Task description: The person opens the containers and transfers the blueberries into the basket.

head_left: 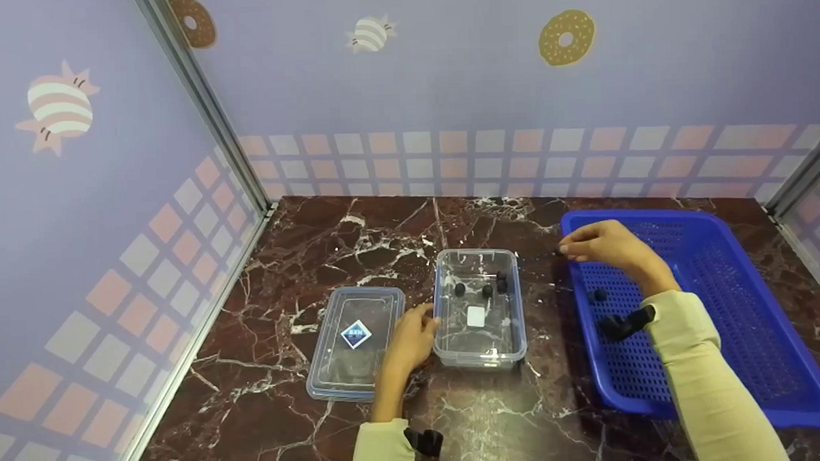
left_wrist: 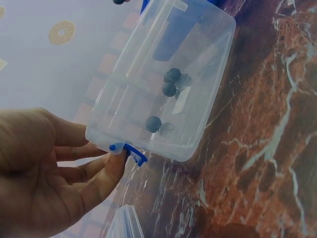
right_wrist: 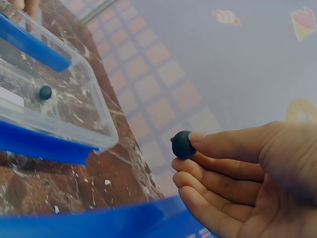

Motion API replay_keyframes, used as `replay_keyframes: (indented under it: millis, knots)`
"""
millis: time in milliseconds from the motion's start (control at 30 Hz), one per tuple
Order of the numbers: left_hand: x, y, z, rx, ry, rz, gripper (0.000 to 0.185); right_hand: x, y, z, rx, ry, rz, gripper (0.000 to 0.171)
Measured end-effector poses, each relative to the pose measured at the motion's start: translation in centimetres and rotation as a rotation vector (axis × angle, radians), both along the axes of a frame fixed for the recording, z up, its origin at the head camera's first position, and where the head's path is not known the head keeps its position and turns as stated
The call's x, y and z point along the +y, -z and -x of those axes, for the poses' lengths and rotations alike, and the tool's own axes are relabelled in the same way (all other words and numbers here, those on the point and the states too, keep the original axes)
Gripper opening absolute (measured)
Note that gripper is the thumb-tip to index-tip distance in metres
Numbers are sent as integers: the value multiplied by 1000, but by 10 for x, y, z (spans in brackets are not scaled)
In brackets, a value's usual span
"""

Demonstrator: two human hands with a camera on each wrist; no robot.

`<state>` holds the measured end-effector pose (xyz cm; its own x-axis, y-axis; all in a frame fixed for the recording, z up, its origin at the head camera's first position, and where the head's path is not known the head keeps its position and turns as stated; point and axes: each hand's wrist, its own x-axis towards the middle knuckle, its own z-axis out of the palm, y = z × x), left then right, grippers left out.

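Observation:
My right hand [head_left: 605,244] pinches a small dark ball [right_wrist: 183,145] with a tiny nub between thumb and fingertips. It is over the left rim of the blue basket [head_left: 588,361]. My left hand [head_left: 411,336] holds the left edge of a clear plastic container [head_left: 479,344], its fingers at the blue side clip [left_wrist: 133,152]. The container stands without its lid, and several dark balls [head_left: 460,289] lie inside around a white square [head_left: 476,316]. Another dark ball [head_left: 600,294] sits in the basket beneath my right wrist; the forearm hides part of the basket.
Left of the container, the clear lid [head_left: 353,369] with a blue rim and a diamond label lies on the dark marbled table [head_left: 266,399]. Printed panels [head_left: 446,86] close off the back and the sides, meeting at metal corner posts [head_left: 207,94].

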<state>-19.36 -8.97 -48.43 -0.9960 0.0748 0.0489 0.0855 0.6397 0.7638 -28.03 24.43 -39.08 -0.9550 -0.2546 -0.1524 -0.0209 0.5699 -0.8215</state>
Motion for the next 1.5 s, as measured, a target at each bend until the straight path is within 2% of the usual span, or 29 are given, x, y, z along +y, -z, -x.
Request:
replay_keyframes:
  millis: [233,367,600,767,933,1167,1500]
  knots:
    - [0,0,0,-21,-7,2,35,26,14,1,-71,64,127,43]
    - [-1,0,-1,-23,-6,2,36,37,24,0,-88,91,141,46]
    - [-2,-1,-1,8,6,3,35,48,38,2,-118,114,82,47]
    - [-1,0,-1,6,0,7,36,55,49,2,-168,137,7,46]
    - [-1,0,-1,-3,-6,2,36,63,59,1,-205,157,-6,44]
    - [0,0,-1,-10,-8,0,36,67,69,1,-194,136,-21,38]
    - [1,-2,-2,-25,-18,-1,37,68,74,2,-175,165,-47,37]
